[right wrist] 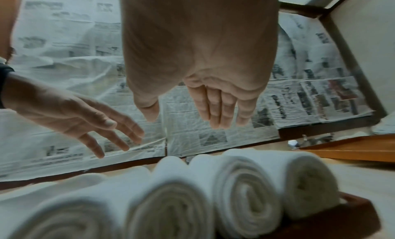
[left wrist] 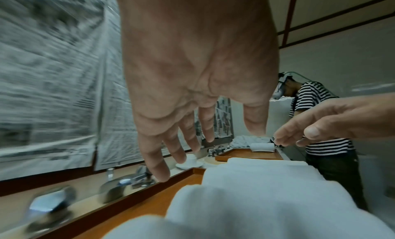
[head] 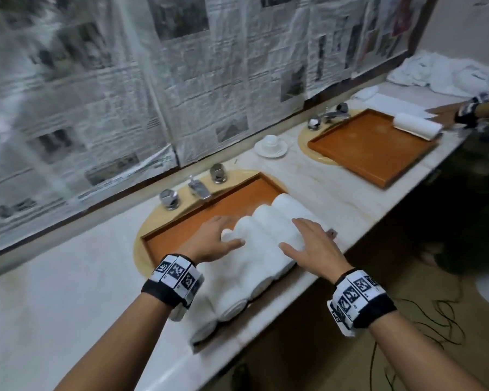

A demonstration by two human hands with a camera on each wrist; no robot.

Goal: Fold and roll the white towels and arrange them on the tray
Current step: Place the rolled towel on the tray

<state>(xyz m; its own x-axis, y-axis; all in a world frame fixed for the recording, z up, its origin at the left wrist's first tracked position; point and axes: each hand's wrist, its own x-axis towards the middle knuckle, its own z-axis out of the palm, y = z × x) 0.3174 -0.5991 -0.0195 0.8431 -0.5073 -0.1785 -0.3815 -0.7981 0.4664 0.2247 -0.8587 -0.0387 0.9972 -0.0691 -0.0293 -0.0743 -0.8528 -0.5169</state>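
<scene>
Several rolled white towels (head: 266, 230) lie side by side in the near orange tray (head: 181, 235), filling its right part and reaching its front edge. My left hand (head: 223, 235) is spread above the far ends of the left rolls, fingers straight and holding nothing. My right hand (head: 299, 238) hovers palm down over the right rolls, fingers relaxed. In the left wrist view the left hand (left wrist: 192, 141) hangs above the towels (left wrist: 256, 192) without touching them. The right wrist view shows the right hand (right wrist: 192, 117) clear above the spiral roll ends (right wrist: 235, 192).
A second orange tray (head: 364, 148) at the far right holds one rolled towel (head: 417, 125), with another person's hand (head: 446, 115) beside it. Loose white towels (head: 449, 74) are heaped in the far corner. A cup and saucer (head: 271, 145) stands between the trays, and taps (head: 199, 189) behind.
</scene>
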